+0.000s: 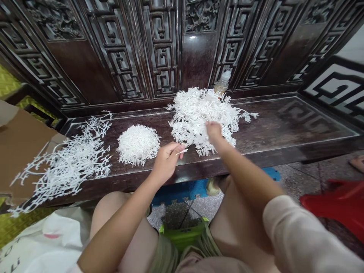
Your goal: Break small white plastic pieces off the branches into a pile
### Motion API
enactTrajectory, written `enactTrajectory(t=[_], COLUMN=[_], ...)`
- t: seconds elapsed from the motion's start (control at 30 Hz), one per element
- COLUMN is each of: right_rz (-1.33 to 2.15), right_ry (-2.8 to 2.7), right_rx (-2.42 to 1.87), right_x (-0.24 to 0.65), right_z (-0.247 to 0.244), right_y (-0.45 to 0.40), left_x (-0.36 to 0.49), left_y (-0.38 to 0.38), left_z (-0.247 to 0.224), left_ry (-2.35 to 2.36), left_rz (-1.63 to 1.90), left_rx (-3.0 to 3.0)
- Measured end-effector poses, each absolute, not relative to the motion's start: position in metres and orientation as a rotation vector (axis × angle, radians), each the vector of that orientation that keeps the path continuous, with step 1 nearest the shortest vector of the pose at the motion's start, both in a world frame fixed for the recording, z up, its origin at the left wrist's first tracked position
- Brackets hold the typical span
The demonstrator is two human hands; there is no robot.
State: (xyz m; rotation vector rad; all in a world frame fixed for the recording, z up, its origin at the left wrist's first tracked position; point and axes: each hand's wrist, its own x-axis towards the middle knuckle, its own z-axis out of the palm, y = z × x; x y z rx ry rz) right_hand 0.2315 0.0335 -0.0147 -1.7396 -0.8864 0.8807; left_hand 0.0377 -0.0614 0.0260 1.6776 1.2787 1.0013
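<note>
My left hand (168,161) is closed in a pinch, with a small white plastic piece (182,152) sticking out between thumb and fingers. Over the front of a large heap of white branched plastic pieces (196,110) is my right hand (214,131), its fingers curled and smeared by motion. Whether it grips anything does not show. Left of my left hand lies a round pile of small white pieces (138,145). Farther left, a tangle of bare white branching stems (76,163) spreads across the bench and over its front edge.
A dark wooden bench (267,132) with a carved lattice back holds the piles. Behind the large heap stands a clear bottle (223,81). A cardboard box (22,144) is at the left, a white bag (54,235) below it, and a red plastic stool (338,204) at the right.
</note>
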Motion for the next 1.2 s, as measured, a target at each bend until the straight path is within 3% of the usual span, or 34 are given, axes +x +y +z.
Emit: enactTrajectory(t=[0.13, 0.3, 0.5, 1.0, 1.2], right_rz=[0.922, 1.166, 1.309, 1.231, 1.396], right_ry=[-0.982, -1.109, -1.249, -1.248, -1.229], right_rx=[-1.631, -1.598, -1.557, -1.644, -1.566], right_x=[0.255, 0.208, 0.185, 0.191, 0.189], right_z=[-0.006, -0.012, -0.019, -0.016, -0.012], right_y=[0.038, 0.021, 0.010, 0.012, 0.009], left_x=[0.000, -0.027, -0.031, -0.056, -0.046], left_y=[-0.032, 0.009, 0.008, 0.026, 0.021], left_z=[0.026, 0.002, -0.008, -0.030, -0.030], left_ry=[1.492, 1.501, 1.464, 1.921, 1.984], left_rz=[1.003, 1.145, 1.093, 1.012, 1.000], left_rx=[1.564, 1.441, 1.353, 1.180, 1.208])
